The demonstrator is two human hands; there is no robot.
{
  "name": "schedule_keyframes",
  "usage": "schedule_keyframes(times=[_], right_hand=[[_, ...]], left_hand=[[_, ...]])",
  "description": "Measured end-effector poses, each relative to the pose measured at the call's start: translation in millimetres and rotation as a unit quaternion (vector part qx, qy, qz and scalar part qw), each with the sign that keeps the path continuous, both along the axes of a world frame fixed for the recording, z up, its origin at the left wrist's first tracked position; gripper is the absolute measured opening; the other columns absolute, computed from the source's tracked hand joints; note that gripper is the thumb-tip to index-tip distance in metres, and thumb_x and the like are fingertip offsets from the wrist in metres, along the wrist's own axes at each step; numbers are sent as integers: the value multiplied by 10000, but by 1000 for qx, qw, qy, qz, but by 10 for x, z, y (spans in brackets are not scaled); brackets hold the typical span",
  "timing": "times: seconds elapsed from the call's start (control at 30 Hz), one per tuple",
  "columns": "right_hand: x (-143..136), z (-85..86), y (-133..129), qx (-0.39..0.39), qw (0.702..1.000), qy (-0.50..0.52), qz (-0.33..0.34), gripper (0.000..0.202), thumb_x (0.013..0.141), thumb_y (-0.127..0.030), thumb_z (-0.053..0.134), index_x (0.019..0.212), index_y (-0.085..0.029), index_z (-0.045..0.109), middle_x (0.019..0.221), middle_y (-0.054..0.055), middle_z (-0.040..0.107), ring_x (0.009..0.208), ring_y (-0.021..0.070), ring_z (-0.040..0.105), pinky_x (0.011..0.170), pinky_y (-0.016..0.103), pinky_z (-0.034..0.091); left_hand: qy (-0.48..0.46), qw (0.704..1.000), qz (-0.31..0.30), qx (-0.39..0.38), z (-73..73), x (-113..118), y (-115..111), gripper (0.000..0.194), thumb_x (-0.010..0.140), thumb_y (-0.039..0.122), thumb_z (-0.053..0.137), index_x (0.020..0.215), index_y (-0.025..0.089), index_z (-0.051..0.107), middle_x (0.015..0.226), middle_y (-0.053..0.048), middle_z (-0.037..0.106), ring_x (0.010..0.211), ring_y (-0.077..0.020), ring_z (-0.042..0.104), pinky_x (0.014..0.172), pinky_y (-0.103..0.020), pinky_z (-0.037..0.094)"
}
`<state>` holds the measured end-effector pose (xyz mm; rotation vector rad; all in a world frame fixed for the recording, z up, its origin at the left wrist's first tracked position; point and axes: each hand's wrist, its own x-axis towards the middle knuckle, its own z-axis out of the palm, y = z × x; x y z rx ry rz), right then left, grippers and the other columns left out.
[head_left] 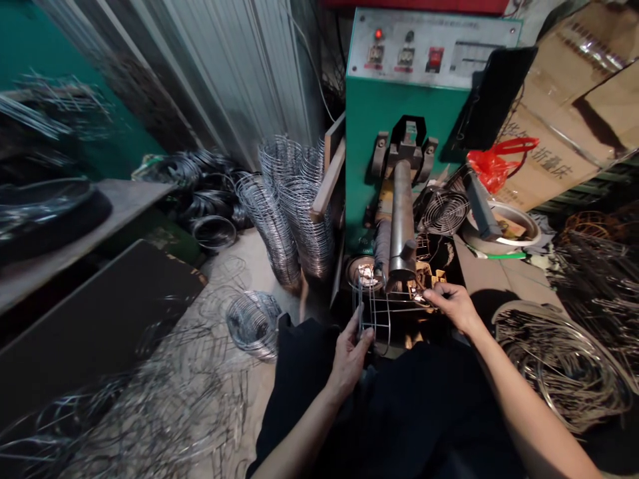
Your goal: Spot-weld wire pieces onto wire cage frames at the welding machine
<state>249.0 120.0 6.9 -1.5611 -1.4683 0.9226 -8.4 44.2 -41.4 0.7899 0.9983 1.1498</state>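
My left hand (pixel 349 359) is closed on a small wire frame (pixel 382 325) made of bent and crossing metal rods. The frame sits just below the machine's thick metal cylinder (pixel 402 216), partly overlapping the dark work area. To the right, my right hand (pixel 455 306) is pinched close to the frame's far end; whatever lies between its fingertips is too small to make out. Behind both hands stands a green machine (pixel 367 106) with a control panel (pixel 429 50) and a lit red lamp. A round dish (pixel 353 271) is left of the cylinder's lower end.
Tall stacks of wire rings (pixel 307 219) stand left of the machine, with a wire bundle (pixel 253 322) on the floor nearer me. Loose wire pieces litter the floor at left. At right are a large tray of metal rods (pixel 564 366), a white bowl (pixel 529 229) and a cardboard box (pixel 564 100).
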Motion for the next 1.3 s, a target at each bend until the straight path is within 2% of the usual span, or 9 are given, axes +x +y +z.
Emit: schedule_keyframes(times=[0.17,0.27,0.37,0.47,0.53,0.77,1.1,1.3], right_hand=[[19,-33,14,2,1000,-2,-10,582,691,-654,731,524,-214,388,535,-38,358,543,112,314,542,277,280],[-1,-118,-81,71,995,9,-63,471,756,-594,702,637,-219,443,622,-26,419,613,139,390,601,275,343],[-52,-235,-253,158,981,8,-113,338,855,-530,604,756,-228,491,773,12,499,765,189,484,732,308,408],[-124,-312,-382,185,978,-7,-100,332,858,-493,590,682,-220,524,867,56,538,900,239,513,835,362,409],[-172,-310,-403,190,977,-7,-96,342,843,-468,613,629,-218,522,841,53,523,888,240,503,836,371,399],[-263,-191,-280,198,977,-39,-71,409,830,-479,658,574,-225,464,716,20,460,774,214,445,750,358,364],[-271,-249,-116,223,971,-42,-73,479,802,-556,703,567,-220,457,695,5,447,763,201,450,732,344,362],[-249,-247,-44,217,973,-39,-73,479,787,-559,718,559,-211,481,706,3,475,748,190,462,724,336,365]], left_hand=[[-8,1000,-12,10,-31,-30,-25,711,870,371,692,1508,208,424,716,8,596,612,-109,518,637,-242,499],[-45,998,-29,23,14,-67,-33,752,860,350,699,1525,192,384,733,-7,622,664,-139,587,678,-272,522],[-62,997,-42,22,98,-75,-18,843,829,334,737,1546,184,320,742,-4,641,685,-145,615,694,-281,530],[-40,999,-20,8,170,-24,-11,898,782,324,788,1540,182,327,645,53,570,576,-105,563,620,-240,503],[-32,999,4,7,188,23,-22,894,770,333,797,1530,181,351,615,72,536,537,-93,544,583,-224,482],[-18,999,19,19,111,59,-7,894,788,338,784,1538,157,331,618,60,577,546,-97,562,612,-235,481],[0,999,18,43,138,57,139,909,800,358,766,1548,125,304,590,43,620,536,-109,581,631,-241,482],[-4,999,20,49,147,78,201,884,800,381,760,1540,152,334,579,49,612,522,-106,575,612,-238,484]])
